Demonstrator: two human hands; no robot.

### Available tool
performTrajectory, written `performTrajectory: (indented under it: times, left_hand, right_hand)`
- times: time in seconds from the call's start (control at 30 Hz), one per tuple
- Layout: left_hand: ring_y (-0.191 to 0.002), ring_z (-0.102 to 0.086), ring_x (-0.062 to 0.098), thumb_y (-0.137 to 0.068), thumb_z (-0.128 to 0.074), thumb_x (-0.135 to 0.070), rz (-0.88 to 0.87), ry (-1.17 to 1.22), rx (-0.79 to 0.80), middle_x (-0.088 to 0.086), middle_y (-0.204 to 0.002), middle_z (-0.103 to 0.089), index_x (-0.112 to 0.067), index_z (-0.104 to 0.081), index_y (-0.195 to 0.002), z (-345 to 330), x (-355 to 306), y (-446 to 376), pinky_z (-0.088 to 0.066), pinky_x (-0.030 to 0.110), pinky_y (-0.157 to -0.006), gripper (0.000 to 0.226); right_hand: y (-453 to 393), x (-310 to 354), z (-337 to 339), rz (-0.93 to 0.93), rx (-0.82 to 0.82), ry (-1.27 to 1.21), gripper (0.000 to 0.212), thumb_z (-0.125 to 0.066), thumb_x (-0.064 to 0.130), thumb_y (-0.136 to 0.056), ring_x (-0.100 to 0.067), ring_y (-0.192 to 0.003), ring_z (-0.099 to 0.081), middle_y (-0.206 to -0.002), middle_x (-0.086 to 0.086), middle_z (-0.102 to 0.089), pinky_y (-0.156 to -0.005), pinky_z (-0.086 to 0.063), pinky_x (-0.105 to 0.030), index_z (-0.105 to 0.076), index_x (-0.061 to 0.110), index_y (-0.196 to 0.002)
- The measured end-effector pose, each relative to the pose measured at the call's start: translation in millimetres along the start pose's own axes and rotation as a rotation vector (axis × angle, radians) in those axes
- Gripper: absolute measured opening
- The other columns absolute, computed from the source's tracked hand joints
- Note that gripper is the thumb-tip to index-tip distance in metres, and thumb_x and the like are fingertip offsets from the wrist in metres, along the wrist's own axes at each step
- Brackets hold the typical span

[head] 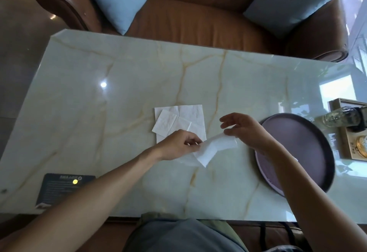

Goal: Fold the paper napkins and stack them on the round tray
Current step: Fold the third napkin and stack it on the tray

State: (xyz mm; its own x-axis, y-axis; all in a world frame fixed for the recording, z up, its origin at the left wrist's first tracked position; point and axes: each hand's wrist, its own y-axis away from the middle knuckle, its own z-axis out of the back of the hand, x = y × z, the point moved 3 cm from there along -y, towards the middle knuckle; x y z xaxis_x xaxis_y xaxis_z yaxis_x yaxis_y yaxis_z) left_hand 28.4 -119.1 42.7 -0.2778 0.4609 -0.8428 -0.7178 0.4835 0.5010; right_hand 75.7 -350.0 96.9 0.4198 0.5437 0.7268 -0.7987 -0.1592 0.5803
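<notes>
The person holds one white paper napkin (213, 149) up between both hands, just above the marble table (99, 92). The left hand (179, 146) is closed in a pinch on the napkin's left end. The right hand (245, 130) pinches the napkin's right end with the thumb and a finger, while its other fingers are spread open above. The napkin is long from left to right, going up a little toward the right hand. One loose corner hangs down toward the person.

The round tray (309, 132) is dark and sits on the right side of the table. It lies partly under the right forearm, so the right hand is much nearer to it than the left hand. No folded napkin can be seen on the bare part of the tray, though the arm hides some of it.

More flat napkins (179, 118) lie in a small pile just behind the left hand, a little farther from the person. The left hand is the nearer one to that pile.

The napkin looks only partly folded, so the fold likely needs finishing first. After that, the short way to the tray is to the right, and the right hand looks best placed to carry it there.
</notes>
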Motion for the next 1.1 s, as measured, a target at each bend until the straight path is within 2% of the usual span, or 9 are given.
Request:
performTrajectory:
  times: [0.1,0.17,0.3,0.37,0.43,0.57,0.67,0.77,1.1]
  left_hand:
    - [-0.09,-0.068,0.001,-0.097,-0.062,-0.03,-0.015,-0.136,-0.003,-0.017,-0.096,-0.073,-0.027,-0.075,-0.103,2,-2,3,-0.051,0.021,-0.08,0.015]
    - [-0.096,-0.067,0.007,-0.098,-0.058,-0.028,-0.02,-0.27,0.022,-0.015,-0.103,-0.072,-0.027,-0.072,-0.107,5,-5,7,-0.055,0.029,-0.087,0.017]
    - [-0.1,-0.066,0.011,-0.098,-0.054,-0.026,-0.082,-0.473,0.006,-0.012,-0.109,-0.073,-0.028,-0.07,-0.112,15,-12,13,-0.053,0.034,-0.089,0.022]
    - [-0.1,-0.067,0.01,-0.098,-0.052,-0.027,-0.108,-0.53,-0.018,-0.012,-0.11,-0.074,-0.03,-0.07,-0.113,21,-14,15,-0.052,0.031,-0.085,0.024]
    - [-0.096,-0.067,0.01,-0.098,-0.051,-0.03,-0.129,-0.556,-0.047,-0.013,-0.108,-0.074,-0.033,-0.071,-0.113,28,-14,19,-0.049,0.022,-0.078,0.025]
    - [-0.085,-0.064,0.008,-0.097,-0.052,-0.042,-0.147,-0.594,-0.142,-0.016,-0.098,-0.073,-0.037,-0.067,-0.109,46,-6,24,-0.037,0.011,-0.064,0.02]
    - [-0.087,-0.065,0.01,-0.097,-0.054,-0.039,-0.119,-0.602,-0.164,-0.013,-0.102,-0.073,-0.031,-0.065,-0.117,55,3,30,-0.049,0.023,-0.07,0.024]
    - [-0.089,-0.067,0.023,-0.102,-0.05,-0.027,-0.132,-0.674,-0.159,-0.002,-0.097,-0.075,-0.018,-0.069,-0.105,57,11,34,-0.053,0.038,-0.074,0.022]
    - [-0.089,-0.069,0.026,-0.106,-0.047,-0.029,-0.153,-0.744,-0.26,0.001,-0.102,-0.077,-0.016,-0.07,-0.112,75,28,46,-0.052,0.036,-0.076,0.028]
  right_hand:
    - [-6,3,7,0.0,-0.024,0.4,0.029,-0.072,0.011,-0.09,-0.022,-0.097,-0.062,-0.114,-0.002,-0.068,-0.081,-0.047,-0.029,-0.068,0.026,-0.114]
    - [-6,9,3,0.084,0.007,0.722,0.046,-0.076,0.032,-0.087,-0.025,-0.126,-0.052,-0.14,0.0,-0.057,-0.104,-0.04,-0.037,-0.063,0.031,-0.131]
    - [-2,23,-44,0.289,0.244,0.862,0.063,-0.074,0.046,-0.085,-0.01,-0.151,-0.03,-0.153,0.012,-0.048,-0.125,-0.013,-0.049,-0.053,0.034,-0.143]
    - [-4,24,-65,0.33,0.312,0.939,0.054,-0.07,0.042,-0.091,-0.006,-0.147,-0.036,-0.148,0.014,-0.055,-0.126,-0.008,-0.052,-0.054,0.032,-0.142]
    - [-6,31,-76,0.374,0.311,0.946,0.036,-0.064,0.035,-0.096,-0.009,-0.132,-0.054,-0.134,0.011,-0.067,-0.123,-0.018,-0.046,-0.063,0.029,-0.131]
    - [-11,44,-85,0.416,0.235,0.942,0.022,-0.056,0.028,-0.101,-0.022,-0.096,-0.069,-0.101,0.001,-0.078,-0.092,-0.044,-0.033,-0.076,0.019,-0.106]
    - [-15,49,-86,0.407,0.222,0.921,0.024,-0.057,0.032,-0.101,-0.024,-0.096,-0.068,-0.104,0.0,-0.078,-0.074,-0.04,-0.031,-0.077,0.02,-0.107]
    - [-19,51,-83,0.39,0.223,0.918,0.026,-0.055,0.036,-0.102,-0.023,-0.098,-0.068,-0.106,0.003,-0.077,-0.072,-0.037,-0.03,-0.077,0.022,-0.108]
    - [-22,50,-69,0.35,0.222,1.178,0.036,-0.045,0.036,-0.107,-0.03,-0.095,-0.068,-0.098,-0.004,-0.074,-0.085,-0.052,-0.041,-0.072,0.013,-0.102]
